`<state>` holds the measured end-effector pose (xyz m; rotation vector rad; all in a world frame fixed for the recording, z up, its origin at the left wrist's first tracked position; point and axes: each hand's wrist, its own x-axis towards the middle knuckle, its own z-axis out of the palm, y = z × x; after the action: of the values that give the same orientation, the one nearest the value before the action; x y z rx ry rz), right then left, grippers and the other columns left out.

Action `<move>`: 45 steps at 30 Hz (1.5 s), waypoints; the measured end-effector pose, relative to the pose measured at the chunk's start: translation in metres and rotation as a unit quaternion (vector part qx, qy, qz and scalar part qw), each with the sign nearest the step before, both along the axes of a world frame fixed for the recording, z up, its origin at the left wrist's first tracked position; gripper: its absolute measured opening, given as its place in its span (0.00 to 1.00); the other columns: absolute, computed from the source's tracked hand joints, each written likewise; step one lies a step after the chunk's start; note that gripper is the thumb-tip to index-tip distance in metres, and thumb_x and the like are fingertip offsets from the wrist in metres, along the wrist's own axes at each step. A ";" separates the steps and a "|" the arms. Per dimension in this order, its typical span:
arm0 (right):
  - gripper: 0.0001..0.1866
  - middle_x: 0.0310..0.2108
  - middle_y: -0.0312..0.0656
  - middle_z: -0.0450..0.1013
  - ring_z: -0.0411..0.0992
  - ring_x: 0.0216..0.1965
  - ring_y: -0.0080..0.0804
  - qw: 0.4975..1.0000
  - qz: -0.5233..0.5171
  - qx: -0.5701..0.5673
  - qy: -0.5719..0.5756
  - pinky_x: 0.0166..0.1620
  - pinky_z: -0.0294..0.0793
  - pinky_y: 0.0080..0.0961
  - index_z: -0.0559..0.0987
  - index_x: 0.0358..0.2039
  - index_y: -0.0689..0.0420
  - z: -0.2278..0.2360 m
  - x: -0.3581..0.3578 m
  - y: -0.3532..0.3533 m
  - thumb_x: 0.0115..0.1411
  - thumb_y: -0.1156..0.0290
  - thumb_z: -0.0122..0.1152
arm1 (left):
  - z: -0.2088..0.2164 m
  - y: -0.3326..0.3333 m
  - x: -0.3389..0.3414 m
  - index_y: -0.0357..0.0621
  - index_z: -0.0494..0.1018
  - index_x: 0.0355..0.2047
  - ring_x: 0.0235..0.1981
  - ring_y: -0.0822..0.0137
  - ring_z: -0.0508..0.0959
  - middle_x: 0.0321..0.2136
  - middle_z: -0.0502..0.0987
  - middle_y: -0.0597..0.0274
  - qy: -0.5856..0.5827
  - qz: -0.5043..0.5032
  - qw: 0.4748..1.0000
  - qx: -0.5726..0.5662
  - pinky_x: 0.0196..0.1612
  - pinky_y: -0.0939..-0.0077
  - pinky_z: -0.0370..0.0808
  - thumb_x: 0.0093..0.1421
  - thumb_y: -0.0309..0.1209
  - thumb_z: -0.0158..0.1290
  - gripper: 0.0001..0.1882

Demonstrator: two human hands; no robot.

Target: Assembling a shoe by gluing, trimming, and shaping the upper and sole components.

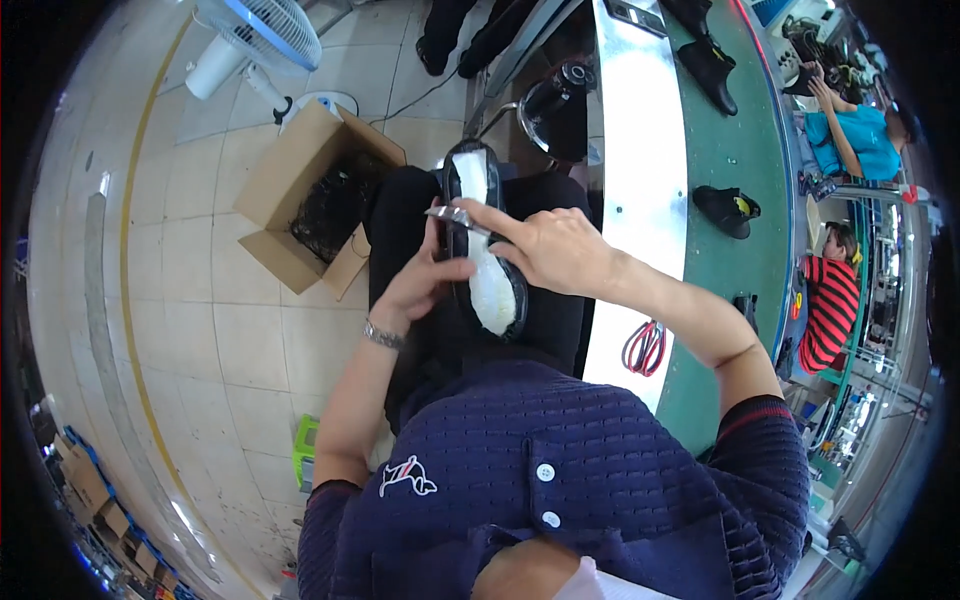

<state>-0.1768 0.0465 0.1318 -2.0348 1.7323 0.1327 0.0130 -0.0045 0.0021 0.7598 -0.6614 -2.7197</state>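
A black shoe [515, 300] with a long white underside lies lengthwise on my lap, bottom up. My left hand [420, 282] grips its left side, thumb resting by the white part. In my right hand [565, 248] is a knife [450, 216] with a short metal blade, its index finger stretched along it. The blade crosses the shoe's narrow middle, its tip pointing left past the edge. My right palm hides the handle.
An open cardboard box [285, 190] with black plastic inside stands at left, near a fan [265, 35]. Along my right runs a metal ledge [640, 180] with red-handled scissors [644, 348], beside a green conveyor belt [725, 150] carrying black shoes [727, 212]. Two people work beyond it.
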 end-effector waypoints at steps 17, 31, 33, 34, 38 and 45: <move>0.11 0.35 0.43 0.78 0.74 0.31 0.22 0.654 -0.399 0.163 -0.622 0.39 0.73 0.21 0.75 0.39 0.59 -0.016 -0.041 0.121 0.57 0.70 0.64 | 0.016 0.028 -0.014 0.60 0.22 0.68 0.63 0.63 0.59 0.65 0.51 0.56 0.020 -0.049 0.911 -0.409 0.63 0.66 0.58 0.37 0.23 0.73 0.75; 0.26 0.15 0.33 0.68 0.66 0.18 0.19 0.727 -0.333 0.326 -0.504 0.23 0.66 0.18 0.80 0.26 0.62 -0.022 -0.010 0.110 0.66 0.50 0.50 | 0.031 0.040 -0.037 0.47 0.61 0.46 0.33 0.81 0.67 0.35 0.68 0.70 -0.101 0.089 0.967 -0.217 0.38 0.86 0.67 0.61 0.47 0.57 0.24; 0.27 0.14 0.34 0.68 0.67 0.17 0.21 0.740 -0.321 0.332 -0.489 0.23 0.66 0.20 0.78 0.23 0.62 -0.018 -0.010 0.110 0.66 0.49 0.50 | 0.040 0.049 -0.043 0.47 0.63 0.42 0.29 0.83 0.65 0.30 0.67 0.73 -0.117 0.140 0.958 -0.221 0.33 0.87 0.66 0.61 0.45 0.57 0.20; 0.29 0.13 0.36 0.68 0.68 0.16 0.23 0.753 -0.309 0.337 -0.473 0.23 0.67 0.21 0.76 0.19 0.62 -0.016 -0.009 0.111 0.66 0.49 0.50 | 0.042 0.049 -0.043 0.47 0.64 0.40 0.28 0.83 0.65 0.29 0.66 0.74 -0.124 0.140 0.957 -0.221 0.33 0.87 0.66 0.61 0.44 0.57 0.18; 0.29 0.13 0.46 0.72 0.75 0.19 0.39 0.934 -0.231 0.146 -0.230 0.26 0.72 0.33 0.76 0.17 0.64 -0.001 0.010 0.109 0.66 0.51 0.50 | 0.037 0.049 -0.041 0.47 0.67 0.35 0.27 0.84 0.63 0.26 0.65 0.76 -0.135 0.146 0.962 -0.187 0.32 0.88 0.64 0.62 0.42 0.55 0.14; 0.30 0.14 0.37 0.71 0.72 0.17 0.24 0.796 -0.336 0.262 -0.430 0.22 0.71 0.21 0.76 0.19 0.60 -0.018 0.009 0.116 0.66 0.46 0.47 | 0.030 0.042 -0.037 0.47 0.68 0.36 0.28 0.84 0.63 0.28 0.65 0.77 -0.103 0.115 0.963 -0.219 0.33 0.89 0.63 0.63 0.44 0.53 0.14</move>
<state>-0.1677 0.1629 0.1142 -0.7634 1.4403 -0.4350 -0.0238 0.0380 0.0324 0.9404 -1.0965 -2.1883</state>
